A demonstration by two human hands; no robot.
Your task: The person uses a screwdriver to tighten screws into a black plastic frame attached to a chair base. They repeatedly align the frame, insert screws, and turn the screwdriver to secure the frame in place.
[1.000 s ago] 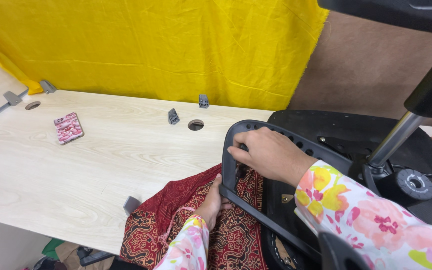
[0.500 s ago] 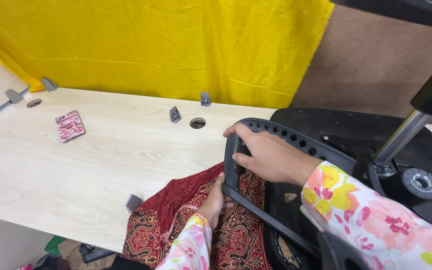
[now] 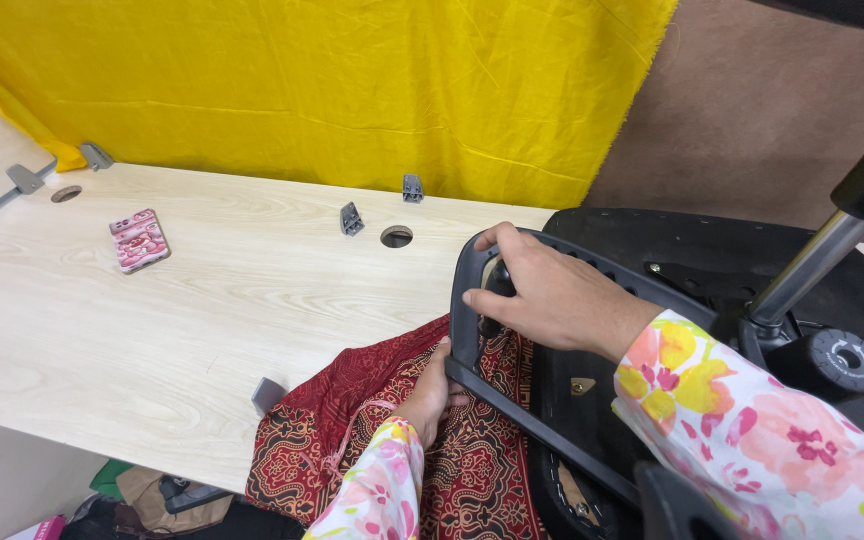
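Black plastic looped chair armrest (image 3: 472, 300), perforated along its top; tilted, overhanging the wood surface (image 3: 152, 330) edge; gripped.

Under the right hand (image 3: 552, 295) the fingertips vanish behind the black armrest frame (image 3: 467, 300), the left hand (image 3: 430, 395) shows only its back against the patterned red cloth (image 3: 372, 420), and the chair's metal post (image 3: 802, 270) runs off the upper right edge.

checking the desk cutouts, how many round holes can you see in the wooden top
2. One round hole sits near the back edge, just left of the right hand on the black chair armrest. The other hole is at the far left corner. More may be hidden under the chair.
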